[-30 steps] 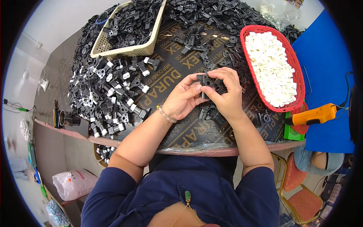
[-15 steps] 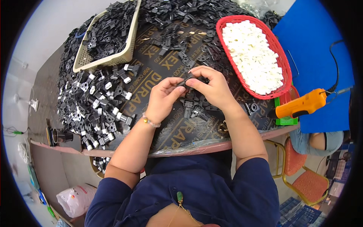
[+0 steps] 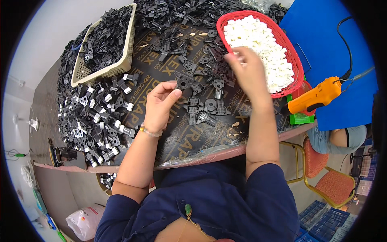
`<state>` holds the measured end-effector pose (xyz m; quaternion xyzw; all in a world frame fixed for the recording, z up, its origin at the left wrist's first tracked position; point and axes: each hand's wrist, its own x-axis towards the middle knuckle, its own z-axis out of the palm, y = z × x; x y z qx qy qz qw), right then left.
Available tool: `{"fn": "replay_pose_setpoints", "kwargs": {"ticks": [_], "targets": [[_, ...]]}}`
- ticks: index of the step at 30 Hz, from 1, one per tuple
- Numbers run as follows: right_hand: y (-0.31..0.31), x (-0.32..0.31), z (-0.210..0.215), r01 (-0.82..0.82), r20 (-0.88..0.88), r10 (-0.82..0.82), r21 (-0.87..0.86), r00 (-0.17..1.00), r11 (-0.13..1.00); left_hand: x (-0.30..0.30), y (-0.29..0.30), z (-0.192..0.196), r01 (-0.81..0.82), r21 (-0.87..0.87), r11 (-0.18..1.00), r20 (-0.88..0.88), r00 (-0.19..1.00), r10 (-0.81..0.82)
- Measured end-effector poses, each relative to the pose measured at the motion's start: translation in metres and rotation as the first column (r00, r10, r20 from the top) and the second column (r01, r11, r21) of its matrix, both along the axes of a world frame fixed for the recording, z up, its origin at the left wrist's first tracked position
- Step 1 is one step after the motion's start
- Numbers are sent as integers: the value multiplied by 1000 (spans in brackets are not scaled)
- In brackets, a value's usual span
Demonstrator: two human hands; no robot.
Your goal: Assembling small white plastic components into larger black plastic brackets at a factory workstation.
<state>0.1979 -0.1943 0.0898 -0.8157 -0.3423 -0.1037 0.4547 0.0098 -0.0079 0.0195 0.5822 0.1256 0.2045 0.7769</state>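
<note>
Pinching a black plastic part [image 3: 184, 82] at its fingertips, the left hand [image 3: 160, 105] holds it; the right hand [image 3: 246, 68], fingers blurred, reaches over the red basket [image 3: 297, 76].

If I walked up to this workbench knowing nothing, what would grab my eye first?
Probably the red oval plastic basket heaped with small white plastic pieces at the upper right, where the right hand reaches. Next, the sea of small black plastic parts covering the table, with more in a beige mesh basket at upper left. The left hand pinches one black plastic part at centre, and a bright orange power tool lies at the right edge.
</note>
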Motion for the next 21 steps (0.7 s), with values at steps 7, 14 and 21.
{"fn": "replay_pose_setpoints", "kwargs": {"ticks": [7, 14, 21], "targets": [[-50, 60, -33, 289, 84, -290, -529, 953, 798, 3, 1, 4, 62, -201, 978, 129, 991, -37], [7, 5, -33, -101, -330, 161, 189, 930, 977, 2, 10, -3, 68, -280, 958, 105, 994, -40], [57, -59, -68, -186, -613, 648, 646, 453, 741, 7, 3, 0, -50, -344, 938, 120, 988, 96]]}}
